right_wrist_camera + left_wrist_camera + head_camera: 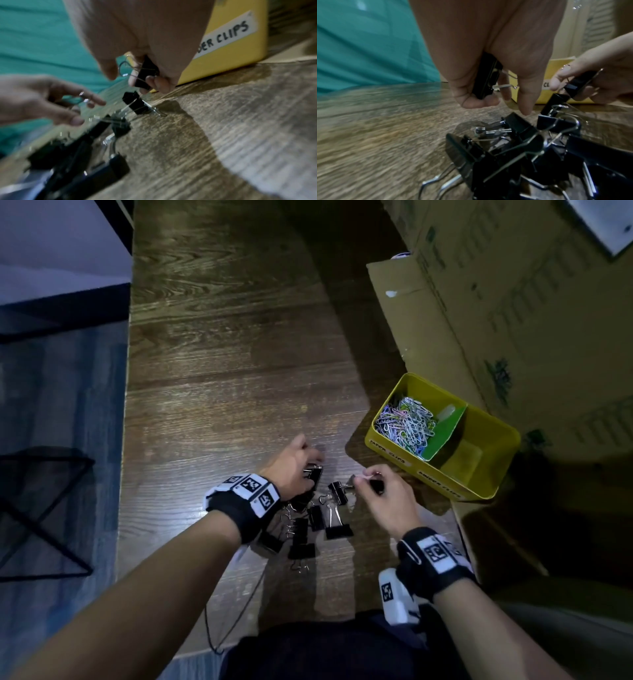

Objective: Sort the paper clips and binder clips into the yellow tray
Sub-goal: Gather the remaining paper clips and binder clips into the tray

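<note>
On the dark wooden table [222, 371], each hand grips a binder clip; the right hand [387, 501] (nearer) has the yellow tray [493, 474] just beyond, the left hand [294, 470] farther off.

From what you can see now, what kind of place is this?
Probably a home or office storage corner, not a workshop: a wooden table, big cardboard boxes beside it, and a labelled yellow tray of paper clips.

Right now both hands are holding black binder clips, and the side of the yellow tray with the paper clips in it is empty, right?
Not quite. In the head view that side of the yellow tray holds a heap of paper clips; the other side looks empty. The rest is right: the left hand and the right hand each hold a black binder clip.
</note>
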Tool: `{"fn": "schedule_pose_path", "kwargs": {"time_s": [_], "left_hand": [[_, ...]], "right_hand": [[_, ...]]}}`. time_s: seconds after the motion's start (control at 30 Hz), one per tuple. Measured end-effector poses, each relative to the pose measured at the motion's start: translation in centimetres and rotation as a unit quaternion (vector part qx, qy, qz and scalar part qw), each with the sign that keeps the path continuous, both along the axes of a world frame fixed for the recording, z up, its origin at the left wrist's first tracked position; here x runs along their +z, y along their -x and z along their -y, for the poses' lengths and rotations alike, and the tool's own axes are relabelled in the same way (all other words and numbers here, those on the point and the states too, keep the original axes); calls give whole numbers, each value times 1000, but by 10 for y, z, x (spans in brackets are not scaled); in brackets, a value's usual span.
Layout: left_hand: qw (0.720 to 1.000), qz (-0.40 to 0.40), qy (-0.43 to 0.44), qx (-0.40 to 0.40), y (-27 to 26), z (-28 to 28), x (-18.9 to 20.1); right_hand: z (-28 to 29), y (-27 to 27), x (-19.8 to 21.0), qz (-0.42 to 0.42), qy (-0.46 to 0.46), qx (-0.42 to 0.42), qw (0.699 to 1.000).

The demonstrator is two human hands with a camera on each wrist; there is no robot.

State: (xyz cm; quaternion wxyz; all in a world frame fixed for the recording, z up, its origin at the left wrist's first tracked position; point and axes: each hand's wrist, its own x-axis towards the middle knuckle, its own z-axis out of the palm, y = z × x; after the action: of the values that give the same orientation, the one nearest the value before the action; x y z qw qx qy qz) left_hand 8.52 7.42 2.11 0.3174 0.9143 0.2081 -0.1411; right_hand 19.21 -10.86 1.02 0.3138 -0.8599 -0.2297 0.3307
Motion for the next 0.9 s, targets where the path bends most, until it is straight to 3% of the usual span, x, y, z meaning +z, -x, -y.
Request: {"fn": "schedule_pose_path", "kwargs": {"time_s": [0.13,0.2,0.33,0.43,0.5,0.63,0.73,0.8,0.87,0.9], "left_hand": [[995,-77,-45,-34,-12,9,-11],[995,-84,-44,-26,-14,10,-15],[999,-15,-18,36,-15,5,-18],[985,42,56,156,-12,-2,-15],[949,75,169,255,-12,-9,-11],[831,160,374,380,-21,-18,24],[729,195,537,378,-42,-13,58],[675,211,609,361,-64,0,74],[650,204,650,337,-90,20,85],[650,190,661,323,-102,33,88]], "right_hand": [[-10,5,-15,59,114,83,988],[-11,4,-23,85,109,81,987],[-8,-1,-29,88,87,68,990],[-2,-4,-19,68,37,40,996],[5,-6,-3,59,-50,6,997],[24,-15,34,-34,-201,-119,972],[34,-34,61,-80,-277,-269,919],[41,-52,72,-85,-312,-335,885],[48,-70,74,-92,-317,-372,868],[52,-77,73,-89,-304,-382,868]]}}
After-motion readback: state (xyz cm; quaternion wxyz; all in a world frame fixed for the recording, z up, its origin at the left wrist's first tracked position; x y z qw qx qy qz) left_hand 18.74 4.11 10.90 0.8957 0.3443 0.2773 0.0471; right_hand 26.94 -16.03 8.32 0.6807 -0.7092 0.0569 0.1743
